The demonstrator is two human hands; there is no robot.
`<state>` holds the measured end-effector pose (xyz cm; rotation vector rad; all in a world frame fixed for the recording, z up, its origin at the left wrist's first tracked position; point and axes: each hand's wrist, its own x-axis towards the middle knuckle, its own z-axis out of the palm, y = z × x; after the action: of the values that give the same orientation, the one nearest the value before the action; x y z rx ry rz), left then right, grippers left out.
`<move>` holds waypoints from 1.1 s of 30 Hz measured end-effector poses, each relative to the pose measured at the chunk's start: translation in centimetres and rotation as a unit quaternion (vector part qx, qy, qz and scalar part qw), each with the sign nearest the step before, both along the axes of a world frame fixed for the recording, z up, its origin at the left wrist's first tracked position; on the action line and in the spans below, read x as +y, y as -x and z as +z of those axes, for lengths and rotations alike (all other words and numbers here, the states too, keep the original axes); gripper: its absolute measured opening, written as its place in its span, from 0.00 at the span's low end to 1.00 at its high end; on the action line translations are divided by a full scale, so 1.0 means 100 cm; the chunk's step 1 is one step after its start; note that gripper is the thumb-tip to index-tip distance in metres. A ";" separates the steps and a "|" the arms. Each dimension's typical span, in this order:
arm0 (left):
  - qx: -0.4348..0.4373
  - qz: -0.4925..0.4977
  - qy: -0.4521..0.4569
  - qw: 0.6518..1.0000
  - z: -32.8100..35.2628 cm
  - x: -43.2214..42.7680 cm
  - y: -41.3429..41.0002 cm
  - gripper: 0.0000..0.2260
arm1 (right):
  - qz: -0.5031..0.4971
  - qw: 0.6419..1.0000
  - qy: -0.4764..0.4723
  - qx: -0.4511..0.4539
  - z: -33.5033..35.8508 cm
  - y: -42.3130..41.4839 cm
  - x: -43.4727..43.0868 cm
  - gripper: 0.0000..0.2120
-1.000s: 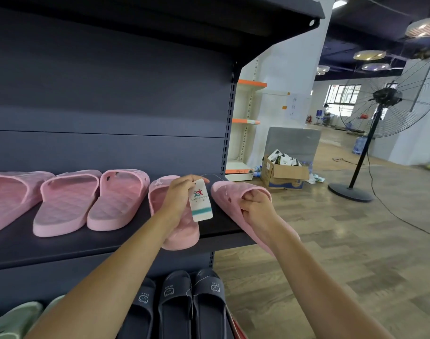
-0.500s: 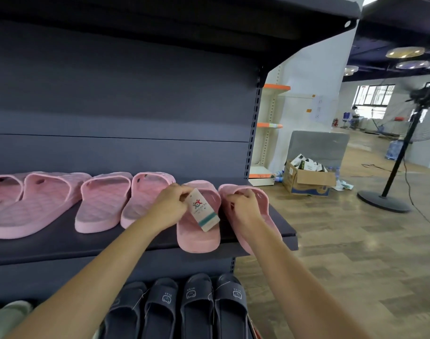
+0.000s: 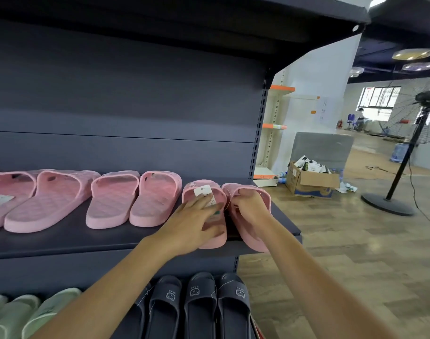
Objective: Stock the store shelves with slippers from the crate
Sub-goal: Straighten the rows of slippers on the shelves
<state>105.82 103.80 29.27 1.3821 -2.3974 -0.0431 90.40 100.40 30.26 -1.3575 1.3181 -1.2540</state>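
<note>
Two pink slippers lie at the right end of the dark shelf [image 3: 106, 238]. My left hand [image 3: 194, 223] rests flat, fingers straight, on the left one [image 3: 216, 237], which carries a white paper tag [image 3: 202, 192] on its strap. My right hand [image 3: 248, 209] grips the strap of the right slipper [image 3: 254, 238], whose heel hangs over the shelf's front edge. Further left on the same shelf stand more pink slippers [image 3: 133, 199] in pairs. No crate is in view.
On the shelf below are dark navy slippers [image 3: 199, 304] and pale green ones [image 3: 37, 311]. To the right lies wooden floor with a cardboard box [image 3: 312, 184], a standing fan [image 3: 404, 155] and its cable. An upper shelf [image 3: 307, 11] overhangs.
My left hand let go of its grip and now lies flat on the tagged slipper. Both slippers sit further back and straighter on the shelf. My view has shifted left.
</note>
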 end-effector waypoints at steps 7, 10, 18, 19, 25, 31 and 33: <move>0.069 -0.008 -0.030 0.997 -0.008 -0.006 0.003 0.10 | 0.028 0.883 0.119 0.453 -0.006 0.051 0.017 0.15; 0.020 -0.013 0.009 1.000 -0.007 -0.012 0.004 0.12 | 0.023 0.885 0.093 0.456 -0.016 0.051 0.018 0.15; 0.049 -0.062 0.049 0.996 -0.003 -0.010 -0.004 0.07 | -0.005 0.888 0.079 0.453 -0.019 0.035 0.009 0.10; 0.087 -0.077 0.027 0.993 -0.003 -0.009 -0.005 0.09 | -0.006 0.887 0.074 0.455 -0.019 0.031 0.007 0.11; 0.414 -0.190 -0.069 0.888 -0.007 -0.005 -0.014 0.05 | -0.026 0.879 0.067 0.471 -0.022 0.014 -0.002 0.14; 0.431 -0.179 -0.178 0.866 -0.014 -0.005 -0.020 0.09 | -0.040 0.879 0.084 0.468 -0.025 0.017 -0.001 0.13; 0.353 -0.180 -0.137 0.908 -0.015 -0.002 -0.021 0.09 | -0.042 0.881 0.082 0.463 -0.025 0.017 -0.001 0.14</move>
<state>107.95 103.63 27.80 0.7891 -2.0082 -0.8527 88.69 100.32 27.73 -2.1828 1.9388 -0.7595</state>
